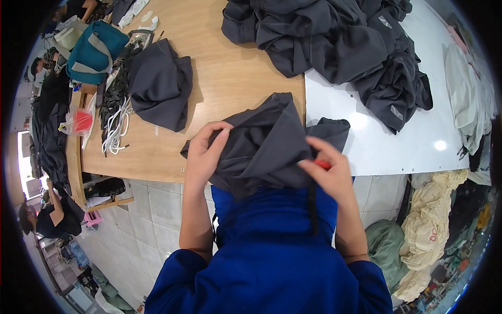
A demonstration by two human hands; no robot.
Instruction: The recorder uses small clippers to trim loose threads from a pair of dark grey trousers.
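A dark grey garment lies bunched at the table's front edge, with part of it hanging against my blue clothing. At its left side, my left hand pinches the cloth between thumb and fingers. My right hand, slightly blurred, is at the garment's right side, thumb and forefinger close to the fabric. A small red object shows inside its curled fingers; most of it is hidden, so I cannot make out its kind. A dark strap hangs below the cloth near my right hand.
Dark grey garments are heaped across the far right. Another folded garment lies left, beside white cords and a teal bag. Cream cloth is piled below the right table edge. Other people sit at the far left.
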